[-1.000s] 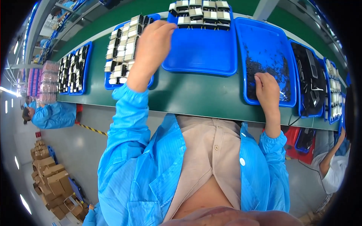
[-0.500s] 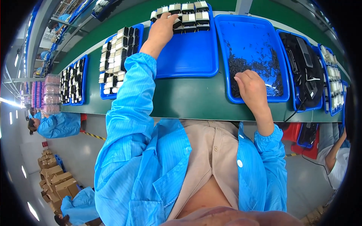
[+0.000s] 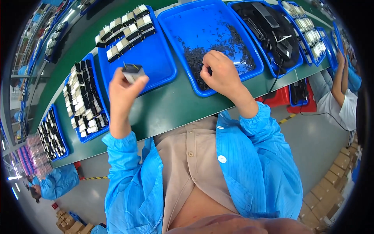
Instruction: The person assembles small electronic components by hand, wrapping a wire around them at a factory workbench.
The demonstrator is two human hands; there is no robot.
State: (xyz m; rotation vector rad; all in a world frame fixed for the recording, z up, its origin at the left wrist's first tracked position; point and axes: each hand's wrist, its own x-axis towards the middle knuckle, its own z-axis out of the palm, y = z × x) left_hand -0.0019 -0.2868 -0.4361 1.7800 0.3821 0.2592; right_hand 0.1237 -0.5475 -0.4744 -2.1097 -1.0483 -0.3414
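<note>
My left hand [image 3: 124,93] is raised above the green bench edge, closed around a small black-and-white block [image 3: 133,73] with thin wire pins sticking out of its dark end. Behind it lies a blue tray [image 3: 157,64] with rows of similar blocks [image 3: 130,31] at its far side. My right hand [image 3: 222,72] is over the near left part of another blue tray [image 3: 191,19], its thumb and fingertips pinched together. Short thin black pieces [image 3: 194,58], like cut tubing, lie scattered and heaped there. Whatever is between the right fingertips is too small or hidden to make out.
More trays of blocks [image 3: 80,93] stand to the left on the green bench [image 3: 171,109]. A tray at right holds a black bag-like bundle [image 3: 280,43] with a cable hanging over the bench edge. Other people sit along the bench; a white-clothed person [image 3: 335,105] is at right.
My left hand has come back from the far rows of blocks with one block in it. My right hand is still at the black pieces. The view has turned, shifting the trays leftward.
</note>
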